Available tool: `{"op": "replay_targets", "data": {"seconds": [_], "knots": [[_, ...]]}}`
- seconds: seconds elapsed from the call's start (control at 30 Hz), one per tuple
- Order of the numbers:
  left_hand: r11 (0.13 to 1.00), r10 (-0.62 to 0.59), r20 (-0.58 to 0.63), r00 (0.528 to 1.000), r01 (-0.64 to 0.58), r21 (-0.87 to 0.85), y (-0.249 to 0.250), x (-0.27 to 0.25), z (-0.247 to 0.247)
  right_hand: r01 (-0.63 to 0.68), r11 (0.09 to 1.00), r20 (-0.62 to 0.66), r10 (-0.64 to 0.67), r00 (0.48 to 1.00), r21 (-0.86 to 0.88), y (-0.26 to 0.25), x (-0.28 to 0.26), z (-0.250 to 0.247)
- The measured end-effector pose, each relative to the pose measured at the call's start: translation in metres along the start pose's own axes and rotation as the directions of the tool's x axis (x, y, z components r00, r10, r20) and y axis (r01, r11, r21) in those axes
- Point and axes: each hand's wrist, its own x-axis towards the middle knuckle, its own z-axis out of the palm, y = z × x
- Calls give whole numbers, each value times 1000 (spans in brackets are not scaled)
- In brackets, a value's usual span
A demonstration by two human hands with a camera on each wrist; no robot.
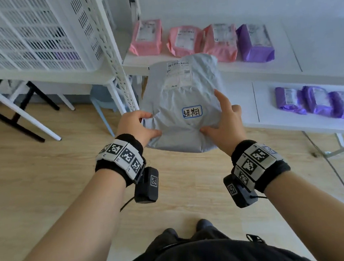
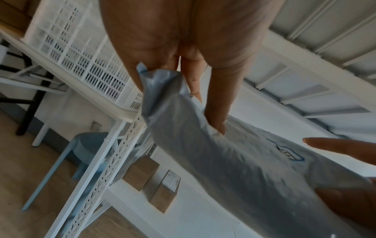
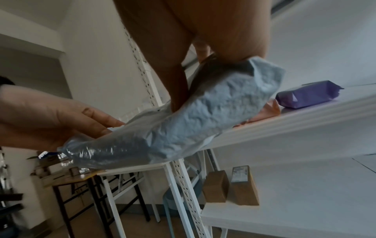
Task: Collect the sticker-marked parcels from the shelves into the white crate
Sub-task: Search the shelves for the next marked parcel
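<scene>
I hold a grey poly-mailer parcel (image 1: 182, 104) in the air in front of the shelves, with both hands at its near end. It carries a blue-edged handwritten sticker (image 1: 192, 112) and a shipping label at its far end. My left hand (image 1: 138, 126) pinches the parcel's near left corner (image 2: 162, 90). My right hand (image 1: 221, 122) grips the near right edge (image 3: 223, 103), thumb on top and index finger pointing up. The white crate (image 1: 27, 32) stands at the upper left on a white table.
Pink parcels (image 1: 182, 40) and a purple parcel (image 1: 256, 41) lie on the upper shelf (image 1: 316, 55). More purple parcels (image 1: 318, 102) lie on the shelf below. Brown boxes (image 3: 230, 185) sit on a lower shelf. A perforated white upright (image 1: 118, 68) stands between crate and shelves; a blue stool (image 1: 102, 101) is beneath.
</scene>
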Motion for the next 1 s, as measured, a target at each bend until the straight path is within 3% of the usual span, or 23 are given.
{"op": "replay_targets", "data": {"seconds": [0.37, 0.67, 1.0], "knots": [[999, -24, -215, 976, 29, 17, 24, -25, -76, 255, 962, 47, -260, 964, 98, -64, 5, -13], [995, -98, -444, 891, 91, -37, 23, -40, -149, 453, 872, 126, -478, 869, 184, -143, 24, 8], [995, -102, -597, 796, 87, -54, -27, -20, -259, 578, 788, 136, -609, 781, 212, -262, 41, 76]]}}
